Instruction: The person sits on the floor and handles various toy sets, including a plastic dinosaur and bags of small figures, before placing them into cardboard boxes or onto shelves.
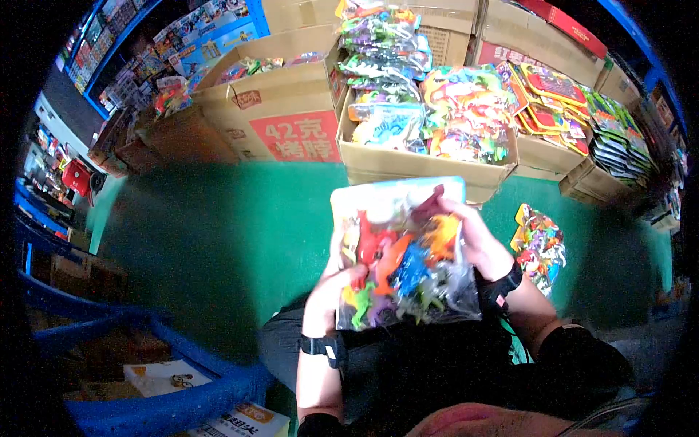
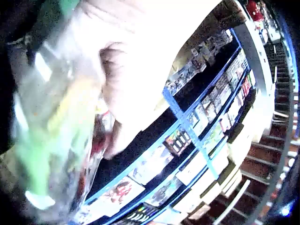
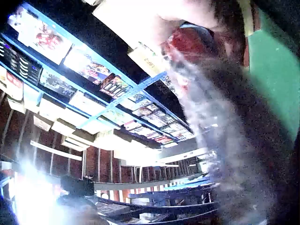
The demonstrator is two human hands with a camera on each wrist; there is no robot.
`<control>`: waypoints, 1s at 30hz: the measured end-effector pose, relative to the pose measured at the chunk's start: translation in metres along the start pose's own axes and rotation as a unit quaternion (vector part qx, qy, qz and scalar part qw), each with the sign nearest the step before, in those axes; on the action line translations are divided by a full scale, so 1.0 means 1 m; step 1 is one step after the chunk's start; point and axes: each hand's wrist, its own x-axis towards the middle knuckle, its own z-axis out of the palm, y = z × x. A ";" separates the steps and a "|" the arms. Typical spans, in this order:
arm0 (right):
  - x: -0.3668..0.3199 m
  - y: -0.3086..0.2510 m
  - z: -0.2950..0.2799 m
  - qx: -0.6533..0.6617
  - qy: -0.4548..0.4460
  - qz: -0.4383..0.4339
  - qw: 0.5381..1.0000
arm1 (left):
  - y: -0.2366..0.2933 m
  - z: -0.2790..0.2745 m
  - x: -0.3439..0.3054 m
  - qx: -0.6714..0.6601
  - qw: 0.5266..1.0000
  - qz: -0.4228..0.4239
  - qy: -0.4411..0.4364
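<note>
A clear plastic bag of colourful toy animal figures (image 1: pixel 411 271), several looking like dinosaurs, is held up before my lap. A pale card with a blue edge (image 1: pixel 368 200) shows at its far end. My left hand (image 1: pixel 336 280) grips the near left side, its thumb lying over the front. With my right hand (image 1: pixel 482 239) I grip the far right edge, near a dark red figure (image 1: pixel 428 202). In the left wrist view the fingers of my left hand (image 2: pixel 124 70) curl behind the bag. Blurred plastic (image 3: pixel 225 140) hangs below my right hand (image 3: pixel 187 16) in the right wrist view.
An open carton (image 1: pixel 429 164) ahead holds stacked bags of figures. Another similar bag (image 1: pixel 540 247) lies on the green floor (image 1: pixel 291 204) to the right. More cartons (image 1: pixel 269 116) line the back. A blue shelf frame (image 1: pixel 175 397) stands close at the lower left.
</note>
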 end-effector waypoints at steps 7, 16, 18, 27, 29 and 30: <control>-0.021 0.022 -0.005 -0.061 0.053 0.026 0.996 | 0.001 0.012 0.004 0.017 0.996 0.028 0.083; 0.007 -0.045 0.031 -0.198 -0.052 -0.131 0.970 | -0.016 -0.010 0.013 -0.184 0.979 0.088 -0.001; 0.037 -0.094 0.039 -0.229 -0.039 -0.204 0.951 | -0.031 -0.059 0.020 -0.344 0.937 0.005 -0.066; 0.270 -0.383 0.068 -0.385 -0.077 -0.195 0.899 | -0.085 -0.064 0.050 0.165 0.930 -0.310 0.106; 0.342 -0.416 0.026 -0.462 0.014 -0.149 0.874 | -0.111 -0.072 0.040 0.242 0.918 -0.309 0.057; 0.343 -0.396 0.029 -0.485 0.080 -0.177 0.853 | -0.126 -0.084 0.041 0.294 0.911 -0.286 0.026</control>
